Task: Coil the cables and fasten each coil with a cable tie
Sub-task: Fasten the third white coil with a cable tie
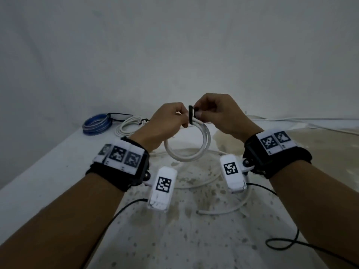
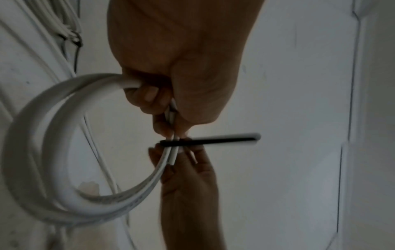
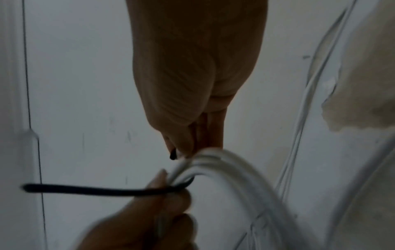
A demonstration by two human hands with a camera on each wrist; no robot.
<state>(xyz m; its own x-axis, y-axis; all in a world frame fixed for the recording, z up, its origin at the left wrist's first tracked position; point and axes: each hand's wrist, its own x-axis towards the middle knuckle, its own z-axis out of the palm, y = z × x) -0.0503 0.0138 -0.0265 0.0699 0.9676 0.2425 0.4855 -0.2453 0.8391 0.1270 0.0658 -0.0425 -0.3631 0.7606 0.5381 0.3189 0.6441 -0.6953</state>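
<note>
- The white cable coil (image 1: 189, 146) hangs in the air above the surface (image 1: 58, 171), its ring standing roughly upright and facing the person, with the gathered top of the loop held between both hands.
- The black cable tie (image 1: 190, 115) crosses the bundle at the top of the ring; in the head view its long axis stands nearly upright, and in the left wrist view its free tail (image 2: 213, 141) sticks out straight, at right angles to the cable strands.
- The left hand (image 1: 167, 123) has fingers and thumb curled, pinching the coil's strands just beside the tie.
- The right hand (image 1: 219, 115) is curled too, its fingertips pinching the cable tie where it meets the bundle.
- A loose white cable (image 1: 223, 209) lies on the stained surface below the hands.
- At the far left corner of the surface lie a blue cable coil (image 1: 97, 124) and a second white coil (image 1: 129, 126), side by side, each with a dark tie on it.
- Both wristbands (image 1: 120, 158) carry square black-and-white coded markers; no readable writing or brand shows on any item.
</note>
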